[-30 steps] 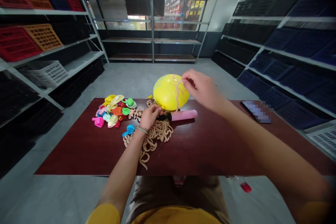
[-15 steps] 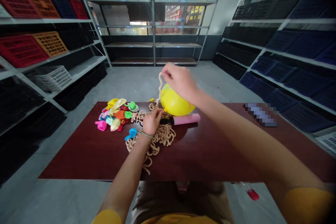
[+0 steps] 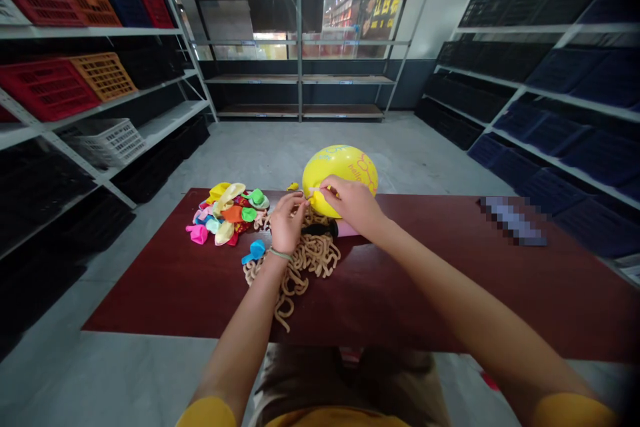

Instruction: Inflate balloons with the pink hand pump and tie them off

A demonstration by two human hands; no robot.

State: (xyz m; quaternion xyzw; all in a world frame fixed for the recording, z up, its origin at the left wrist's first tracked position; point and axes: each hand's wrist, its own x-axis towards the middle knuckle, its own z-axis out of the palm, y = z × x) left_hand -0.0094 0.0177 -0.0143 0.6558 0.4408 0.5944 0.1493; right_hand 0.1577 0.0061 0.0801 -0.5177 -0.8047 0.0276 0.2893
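Observation:
An inflated yellow balloon (image 3: 340,170) with printed lettering rests at the far edge of the dark red table (image 3: 400,287). My right hand (image 3: 353,205) pinches its neck. My left hand (image 3: 287,221) meets it there, fingers closed on what looks like the tan cord (image 3: 313,260), whose tangled heap lies beneath. A pink hand pump (image 3: 347,229) with a black nozzle (image 3: 320,229) is mostly hidden behind my hands. To the left lies a pile of limp multicoloured balloons (image 3: 225,213), with a blue one (image 3: 254,251) near my left wrist.
A blurred-out phone (image 3: 513,221) lies on the table's right side. Metal shelves holding red, orange, black and navy plastic crates line both sides, with a white crate (image 3: 110,143) on the left. Below the table is a concrete floor.
My right hand has come down from above the balloon to its neck, and the cord no longer hangs raised from it. The balloon has turned and shifted slightly up and right.

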